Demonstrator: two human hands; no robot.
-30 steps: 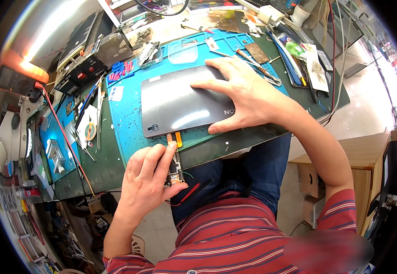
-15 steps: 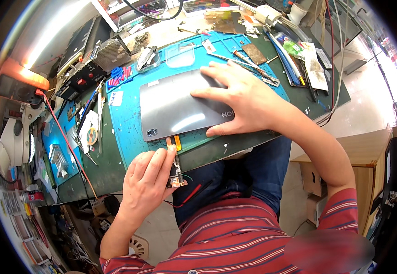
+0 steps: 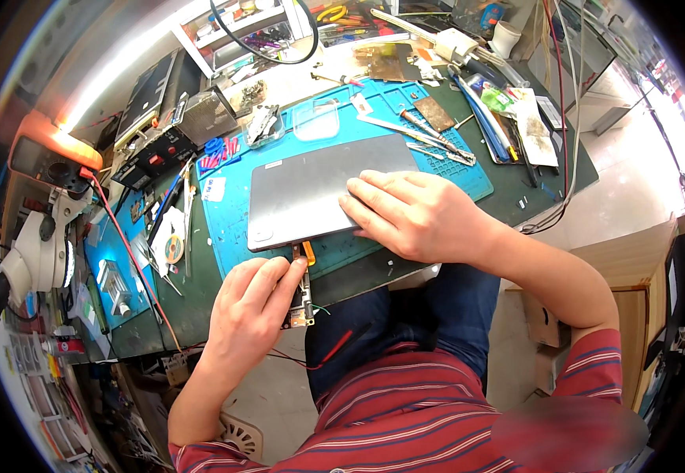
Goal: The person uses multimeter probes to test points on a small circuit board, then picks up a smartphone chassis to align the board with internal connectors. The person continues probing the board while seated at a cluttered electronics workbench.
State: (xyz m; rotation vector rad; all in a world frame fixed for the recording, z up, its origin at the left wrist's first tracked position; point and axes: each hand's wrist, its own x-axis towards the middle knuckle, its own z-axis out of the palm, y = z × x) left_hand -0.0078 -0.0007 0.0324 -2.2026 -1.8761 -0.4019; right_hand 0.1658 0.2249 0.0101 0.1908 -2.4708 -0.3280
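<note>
A dark grey tablet (image 3: 303, 185) lies back side up on the blue work mat (image 3: 228, 213). My right hand (image 3: 425, 217) is on its near right part, fingers close together over the back and thumb by the near edge. Below the tablet's near left edge, my left hand (image 3: 252, 311) pinches a narrow circuit board (image 3: 304, 303) with thumb and forefinger. An orange ribbon cable (image 3: 309, 252) shows between the board and the tablet's edge; whether it plugs into the tablet is hidden. A thin green wire (image 3: 321, 308) sticks out beside the board.
An orange multimeter (image 3: 51, 162) with a red lead stands at the left, beside a black power unit (image 3: 153, 158). Behind the tablet sits a clear plastic box (image 3: 316, 122). Tweezers and other tools (image 3: 437, 138) lie at the mat's right. Red and black leads (image 3: 334, 351) hang near my lap.
My right hand has slid toward the tablet's near edge, and its spread fingers have come together. The left hand still pinches the board. The whole view has shifted slightly.
</note>
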